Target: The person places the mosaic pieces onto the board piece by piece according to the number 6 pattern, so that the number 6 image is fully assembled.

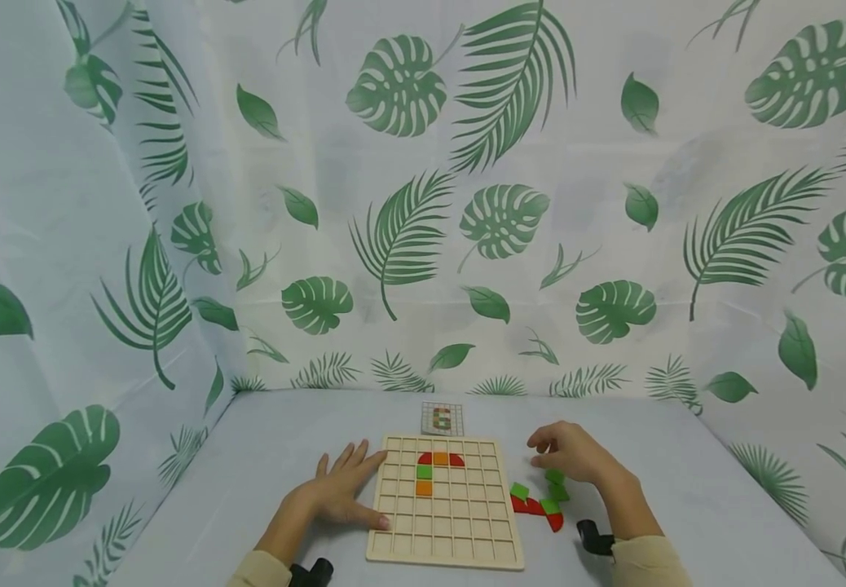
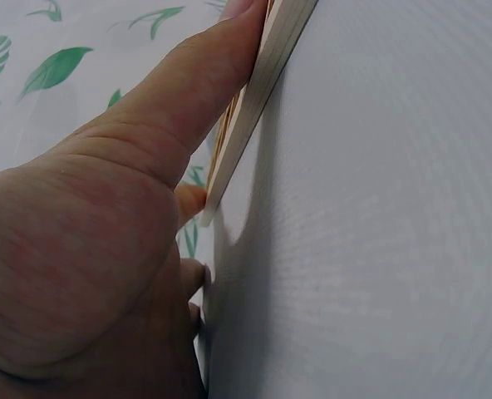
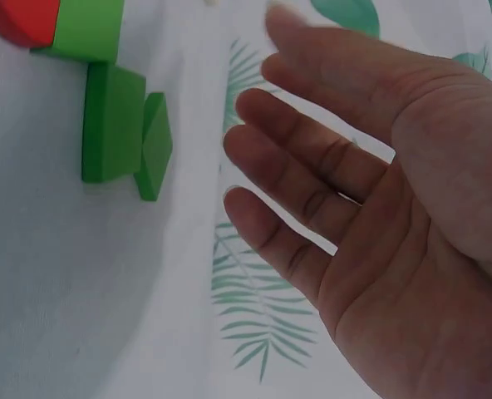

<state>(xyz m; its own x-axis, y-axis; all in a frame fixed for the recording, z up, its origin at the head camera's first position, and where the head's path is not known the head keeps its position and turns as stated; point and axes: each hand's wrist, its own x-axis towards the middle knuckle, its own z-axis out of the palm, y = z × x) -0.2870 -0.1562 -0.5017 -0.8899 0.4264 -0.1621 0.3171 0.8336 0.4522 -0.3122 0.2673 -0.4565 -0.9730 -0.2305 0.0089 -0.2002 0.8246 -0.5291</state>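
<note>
A square wooden grid board (image 1: 460,522) lies on the table. In its upper left part sit two red rounded pieces (image 1: 456,461) with an orange square (image 1: 441,459) between them, and below these a green square (image 1: 424,472) and another orange square (image 1: 424,488). My left hand (image 1: 338,489) is spread at the board's left side, thumb and index finger resting on its edge. Right of the board my right hand (image 1: 573,452) hovers with loosely bent fingers and nothing in them. Under and beside it lie several loose green squares (image 3: 117,120) and red pieces (image 1: 555,522).
A small pattern card (image 1: 442,419) with a coloured grid figure lies just behind the board. White cloth (image 1: 306,424) covers the table, and a leaf-printed curtain (image 1: 423,204) encloses the back and sides.
</note>
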